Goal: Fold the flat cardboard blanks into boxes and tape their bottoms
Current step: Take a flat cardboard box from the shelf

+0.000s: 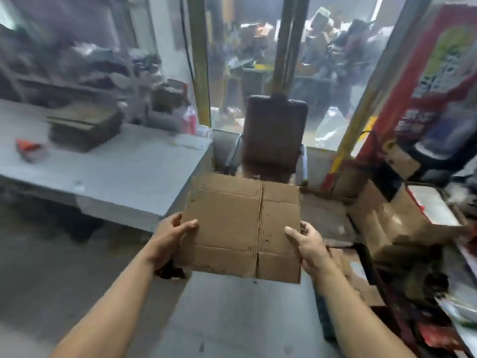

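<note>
A flat brown cardboard blank [232,223] is held in the air in front of me, its creases and flap slits facing up. My left hand [173,236] grips its left edge, thumb on top and fingers underneath. My right hand [307,244] grips the right edge the same way. A stack of more flat blanks [85,127] lies on the grey table [124,177] at the left. A red tape dispenser [28,148] sits near that stack, further left.
A dark chair [273,135] stands straight ahead behind the blank. Cardboard boxes [387,218] and clutter crowd the right side. A red printed banner [433,73] leans at the upper right. Glass panels with yellow frames close off the back.
</note>
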